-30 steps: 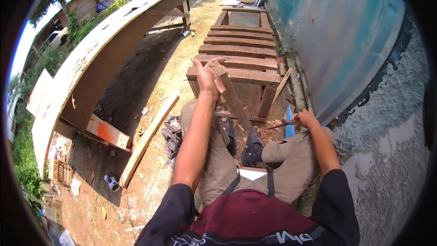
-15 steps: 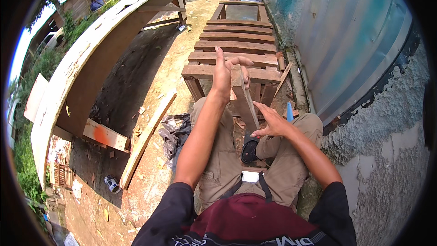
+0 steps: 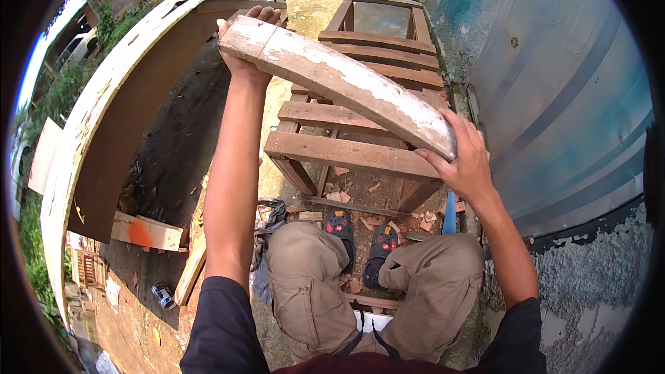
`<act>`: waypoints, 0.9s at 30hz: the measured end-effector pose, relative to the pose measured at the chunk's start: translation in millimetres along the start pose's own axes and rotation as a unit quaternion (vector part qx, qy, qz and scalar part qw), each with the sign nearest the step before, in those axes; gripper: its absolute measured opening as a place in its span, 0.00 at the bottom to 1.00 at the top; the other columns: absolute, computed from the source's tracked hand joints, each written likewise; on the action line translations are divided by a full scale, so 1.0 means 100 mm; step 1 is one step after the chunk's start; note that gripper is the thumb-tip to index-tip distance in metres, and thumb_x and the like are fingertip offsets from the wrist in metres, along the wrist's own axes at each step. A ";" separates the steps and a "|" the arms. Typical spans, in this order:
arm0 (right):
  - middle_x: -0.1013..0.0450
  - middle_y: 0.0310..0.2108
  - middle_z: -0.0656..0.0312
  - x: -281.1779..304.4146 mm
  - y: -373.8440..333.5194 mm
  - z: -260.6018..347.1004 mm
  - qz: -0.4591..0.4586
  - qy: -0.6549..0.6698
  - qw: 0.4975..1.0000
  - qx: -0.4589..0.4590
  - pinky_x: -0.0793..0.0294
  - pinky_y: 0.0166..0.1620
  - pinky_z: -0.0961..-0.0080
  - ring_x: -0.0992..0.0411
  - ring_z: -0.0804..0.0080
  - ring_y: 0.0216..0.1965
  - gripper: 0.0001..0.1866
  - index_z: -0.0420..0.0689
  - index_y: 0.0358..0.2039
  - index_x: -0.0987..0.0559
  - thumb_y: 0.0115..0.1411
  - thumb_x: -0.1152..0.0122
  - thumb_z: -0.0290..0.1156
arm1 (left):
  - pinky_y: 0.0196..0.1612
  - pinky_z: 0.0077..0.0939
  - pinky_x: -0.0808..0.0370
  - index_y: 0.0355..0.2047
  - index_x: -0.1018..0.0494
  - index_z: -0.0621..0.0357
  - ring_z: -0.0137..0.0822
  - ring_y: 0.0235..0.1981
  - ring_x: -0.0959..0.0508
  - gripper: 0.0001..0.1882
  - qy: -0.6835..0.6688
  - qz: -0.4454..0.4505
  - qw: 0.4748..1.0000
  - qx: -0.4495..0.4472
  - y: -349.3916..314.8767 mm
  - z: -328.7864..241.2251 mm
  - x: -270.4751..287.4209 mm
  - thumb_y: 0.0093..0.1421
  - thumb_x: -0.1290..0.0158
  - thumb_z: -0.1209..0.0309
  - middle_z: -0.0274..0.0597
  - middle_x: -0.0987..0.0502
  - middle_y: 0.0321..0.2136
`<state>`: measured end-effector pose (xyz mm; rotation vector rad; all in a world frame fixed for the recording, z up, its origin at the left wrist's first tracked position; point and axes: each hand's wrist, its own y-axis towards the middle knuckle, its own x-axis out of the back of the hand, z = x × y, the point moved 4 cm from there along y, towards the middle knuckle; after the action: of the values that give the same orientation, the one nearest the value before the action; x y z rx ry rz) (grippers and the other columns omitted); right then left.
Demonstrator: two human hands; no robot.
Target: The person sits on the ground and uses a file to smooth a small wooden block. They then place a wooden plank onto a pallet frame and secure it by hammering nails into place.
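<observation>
A thick wooden plank [image 3: 339,86] with flaking white paint along its upper face is held up in front of me, slanting from upper left down to the right. My left hand [image 3: 244,45] grips its far left end from beneath, fingertips curling over the edge. Around the lower right end, my right hand [image 3: 465,156] is closed, thumb on the near side. Below and behind the plank stands a slatted wooden frame [image 3: 353,152] on short legs, its front slats partly covered by the plank.
A long board-topped table [image 3: 104,121] curves along the left. Corrugated metal sheet [image 3: 575,97] walls the right side. Wood chips [image 3: 343,195] litter the ground by my shoes. A blue-bladed tool [image 3: 450,215] lies by my right knee, and a can [image 3: 163,296] lies at lower left.
The plank was upright and end-on between my hands; now it is lifted and turned lengthwise across my view. Both hands have risen and spread apart, each gripping an end. My knees have shifted.
</observation>
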<state>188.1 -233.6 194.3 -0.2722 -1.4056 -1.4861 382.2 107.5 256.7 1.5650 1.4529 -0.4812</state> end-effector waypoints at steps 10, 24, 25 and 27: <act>0.27 0.46 0.51 -1.52 1.96 -2.67 0.064 -0.178 0.982 0.024 0.33 0.51 0.59 0.28 0.56 0.48 0.35 0.44 0.61 0.30 0.58 0.32 0.48 | 0.53 0.46 0.25 0.58 0.32 0.70 0.51 0.53 0.22 0.32 0.353 -0.114 0.921 0.117 2.04 2.15 1.78 0.73 0.66 0.52 0.62 0.31 0.60; 0.28 0.47 0.50 -2.68 3.71 -4.02 0.211 -0.126 0.969 0.037 0.36 0.51 0.63 0.31 0.52 0.48 0.34 0.43 0.60 0.29 0.59 0.35 0.50 | 0.70 0.67 0.67 0.65 0.41 0.67 0.54 0.74 0.58 0.36 0.899 -0.088 0.413 0.114 2.32 3.04 2.08 0.66 0.57 0.50 0.61 0.47 0.69; 0.28 0.47 0.50 -2.75 3.74 -4.07 0.220 -0.116 0.968 0.043 0.36 0.52 0.63 0.31 0.53 0.48 0.34 0.42 0.61 0.30 0.59 0.35 0.49 | 0.70 0.66 0.64 0.67 0.44 0.65 0.53 0.74 0.57 0.38 0.895 -0.076 0.413 0.150 2.31 3.05 2.08 0.67 0.59 0.49 0.60 0.47 0.70; 0.29 0.49 0.51 -2.85 3.80 -4.12 0.234 -0.096 0.964 0.077 0.36 0.52 0.62 0.32 0.53 0.49 0.34 0.42 0.62 0.31 0.60 0.36 0.48 | 0.70 0.65 0.63 0.68 0.45 0.64 0.53 0.74 0.56 0.38 0.898 -0.076 0.402 0.163 2.32 3.04 2.11 0.67 0.59 0.49 0.59 0.47 0.70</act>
<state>796.6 -356.6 94.0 -0.6189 -1.4741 -0.9766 734.9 7.0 19.1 2.1346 3.0825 1.6712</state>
